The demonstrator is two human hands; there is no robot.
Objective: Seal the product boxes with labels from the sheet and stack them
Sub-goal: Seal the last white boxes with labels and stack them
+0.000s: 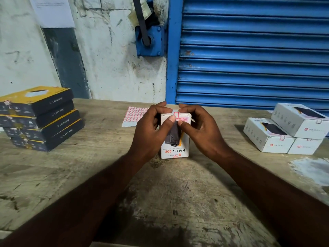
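Both hands grip one white product box [175, 150]. The left hand [151, 129] curls round its left side and the right hand [199, 129] round its right side. Both thumbs press on the near face, just below the top edge. A red-bordered label [176, 114] lies folded over that top edge, between the thumbs. The box stands on end at the middle of the wooden table [89, 175] (its "HALLEY 20K" lettering reads upside down from here). Just behind the left hand lies the label sheet [132, 114], flat on the table. Well apart to the right sit three more white boxes [284, 132], one on top of two. At the far left stands a stack of black-and-yellow boxes [41, 118].
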